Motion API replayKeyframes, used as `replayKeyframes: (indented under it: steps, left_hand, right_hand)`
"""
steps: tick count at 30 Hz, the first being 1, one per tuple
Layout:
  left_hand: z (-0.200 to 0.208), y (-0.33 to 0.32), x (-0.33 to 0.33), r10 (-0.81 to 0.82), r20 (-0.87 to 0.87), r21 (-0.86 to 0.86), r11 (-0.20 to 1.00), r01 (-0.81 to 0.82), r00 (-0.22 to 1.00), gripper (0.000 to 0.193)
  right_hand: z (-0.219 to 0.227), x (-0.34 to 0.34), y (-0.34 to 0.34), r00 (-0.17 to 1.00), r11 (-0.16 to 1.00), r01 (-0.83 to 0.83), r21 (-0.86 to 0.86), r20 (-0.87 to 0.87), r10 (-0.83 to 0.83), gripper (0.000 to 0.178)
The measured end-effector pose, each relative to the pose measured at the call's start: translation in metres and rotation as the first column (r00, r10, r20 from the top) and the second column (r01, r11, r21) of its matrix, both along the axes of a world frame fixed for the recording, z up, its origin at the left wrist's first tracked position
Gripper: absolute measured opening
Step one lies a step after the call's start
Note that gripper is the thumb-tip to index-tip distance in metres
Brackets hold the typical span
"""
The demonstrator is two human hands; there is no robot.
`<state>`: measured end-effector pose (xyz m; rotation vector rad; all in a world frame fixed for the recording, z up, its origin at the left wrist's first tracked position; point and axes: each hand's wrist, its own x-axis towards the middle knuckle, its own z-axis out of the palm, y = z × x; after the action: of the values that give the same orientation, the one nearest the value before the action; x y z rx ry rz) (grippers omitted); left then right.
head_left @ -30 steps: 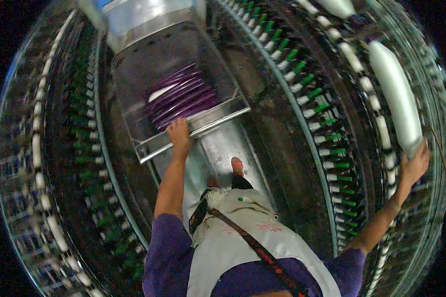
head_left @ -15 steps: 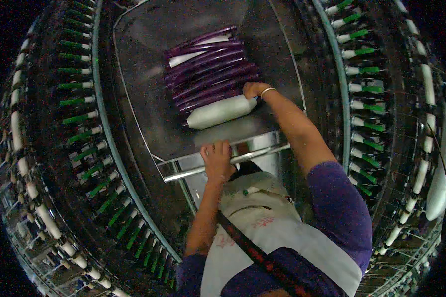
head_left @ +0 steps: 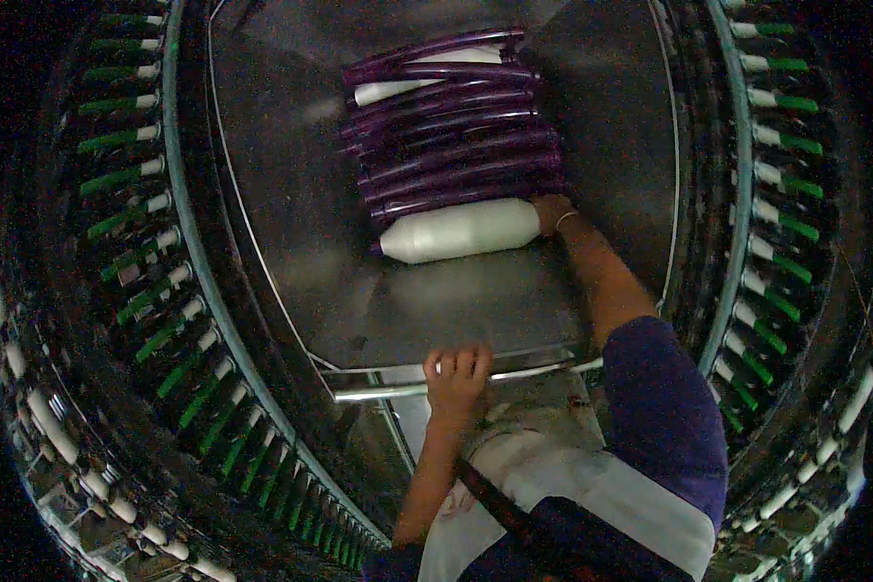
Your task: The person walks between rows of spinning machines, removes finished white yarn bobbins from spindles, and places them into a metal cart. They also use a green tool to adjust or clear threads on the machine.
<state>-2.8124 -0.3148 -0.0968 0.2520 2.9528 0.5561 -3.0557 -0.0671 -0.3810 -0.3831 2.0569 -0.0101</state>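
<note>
A full white roving bobbin (head_left: 461, 231) lies in the metal cart (head_left: 456, 310), tapered at its left end, where a bit of dark purple tube sticks out. My right hand (head_left: 553, 211) is closed round its right end; the fingertips are partly hidden. Beyond the bobbin lies a stack of shiny purple tubes (head_left: 456, 145), side by side and slightly askew. Some white roving (head_left: 398, 91) shows among the farthest tubes. My left hand (head_left: 459, 373) is curled over the silver handle bar (head_left: 378, 392) at the cart's near edge.
Rows of green-and-white spindles (head_left: 116, 144) curve along the left, with matching spindles (head_left: 786, 179) on the right. Pale rails (head_left: 175, 145) run between them and the cart. White bobbins (head_left: 53, 427) line the outer left side. My apron (head_left: 543, 466) is close to the handle bar.
The cart and its contents show larger and farther right in view. The white bobbin sits slightly more level, my right hand still at its right end. My left hand stays at the cart's near edge.
</note>
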Motion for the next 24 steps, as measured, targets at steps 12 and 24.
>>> replayKeyframes:
  steps: [12, 24]
  left_hand:
    - [0.035, -0.004, 0.037, 0.024, -0.235, 0.409, 0.91, 0.076, 0.972, 0.075]
    - [0.208, 0.114, 0.108, -0.626, -0.017, 0.73, -0.54, -0.418, 0.779, 0.137]
  right_hand:
    - [0.398, 0.067, -0.002, 0.979, 0.94, 0.2, -0.278, 0.027, -0.201, 0.037]
    - [0.528, 0.472, 0.035, 0.37, -0.589, 0.752, -0.297, 0.929, 0.004, 0.073]
